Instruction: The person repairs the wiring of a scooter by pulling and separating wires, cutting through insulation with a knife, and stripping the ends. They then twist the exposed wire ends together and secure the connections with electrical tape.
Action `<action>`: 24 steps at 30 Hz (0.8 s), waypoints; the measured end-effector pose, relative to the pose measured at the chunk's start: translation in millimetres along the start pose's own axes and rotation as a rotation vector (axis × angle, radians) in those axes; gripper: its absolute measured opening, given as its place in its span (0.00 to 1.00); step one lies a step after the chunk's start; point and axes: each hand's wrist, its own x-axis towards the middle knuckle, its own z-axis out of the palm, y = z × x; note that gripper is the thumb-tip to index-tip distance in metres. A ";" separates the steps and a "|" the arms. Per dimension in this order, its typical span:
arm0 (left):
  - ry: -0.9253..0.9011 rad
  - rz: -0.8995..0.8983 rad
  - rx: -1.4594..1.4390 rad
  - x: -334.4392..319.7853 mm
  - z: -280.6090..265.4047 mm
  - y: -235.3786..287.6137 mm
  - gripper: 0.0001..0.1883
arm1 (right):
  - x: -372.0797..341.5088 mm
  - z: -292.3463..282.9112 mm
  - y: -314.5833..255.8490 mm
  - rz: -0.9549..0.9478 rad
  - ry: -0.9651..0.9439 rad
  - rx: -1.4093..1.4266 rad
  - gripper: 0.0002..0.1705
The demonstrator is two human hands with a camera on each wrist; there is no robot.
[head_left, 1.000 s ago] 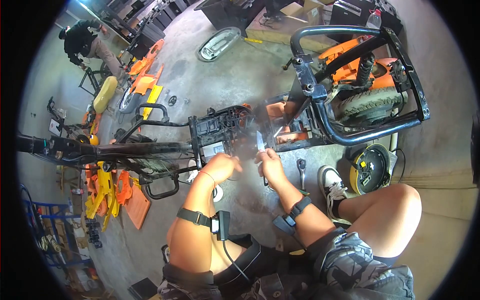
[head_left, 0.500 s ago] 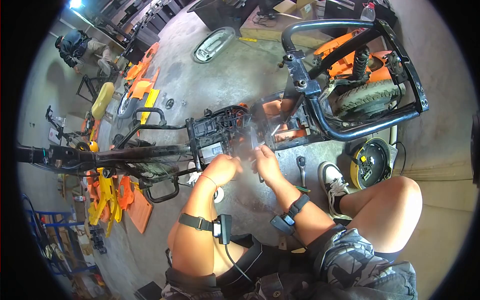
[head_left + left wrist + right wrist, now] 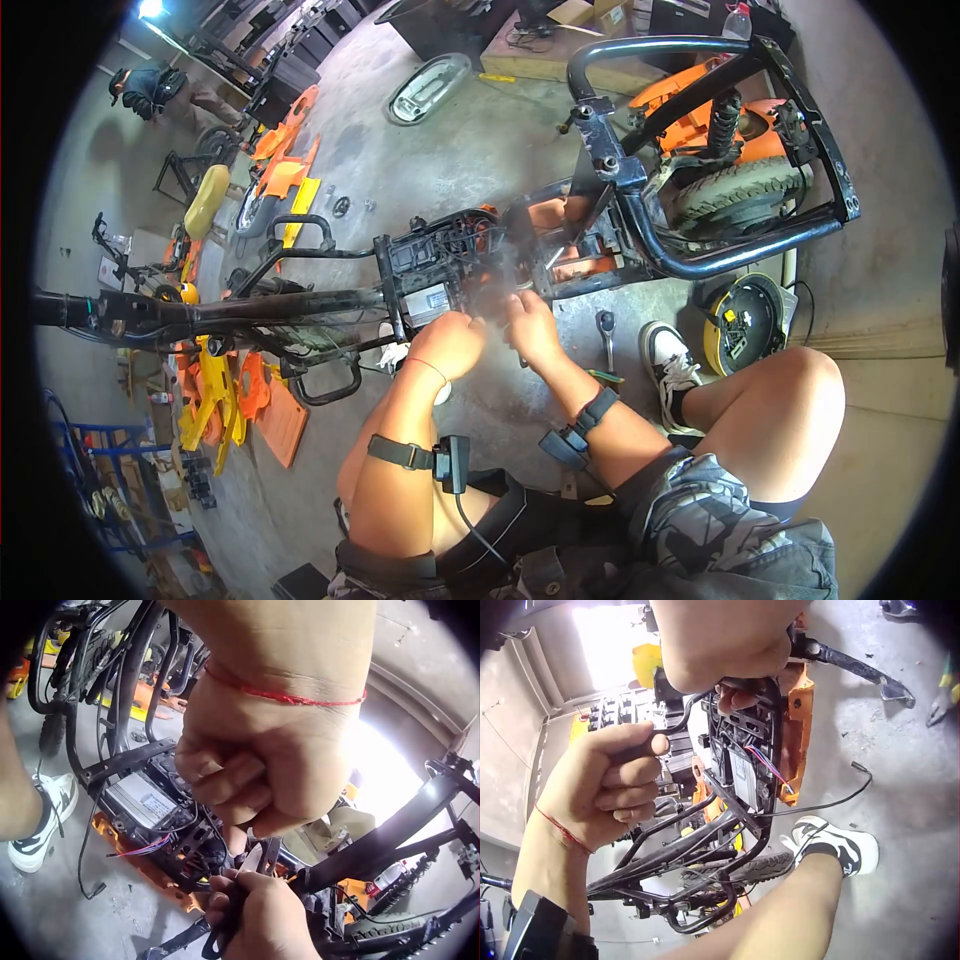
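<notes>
Workshop, head view: stripped bike frame [image 3: 255,300] 9 to 3 o'clock, loose orange panels [image 3: 276,425] at 8, ratchet [image 3: 609,345] and parts tub [image 3: 712,345] near 3, grey concrete floor [image 3: 525,135]

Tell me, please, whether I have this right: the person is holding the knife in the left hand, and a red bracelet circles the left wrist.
Not quite: the knife is in the right hand, as the left wrist view shows. A red bracelet does circle the left wrist, as you said.
</notes>
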 end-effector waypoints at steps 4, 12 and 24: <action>0.021 -0.018 0.043 1.4 -0.2 -1.8 0.22 | -3.0 1.9 2.2 0.044 -0.026 0.025 0.15; 0.003 -0.038 0.045 6.4 1.4 -8.5 0.22 | -12.6 5.4 18.8 -0.057 0.002 -0.164 0.14; 0.015 0.009 -0.181 22.6 -2.8 -23.5 0.22 | -74.6 -32.0 141.0 -0.198 -0.508 -0.805 0.15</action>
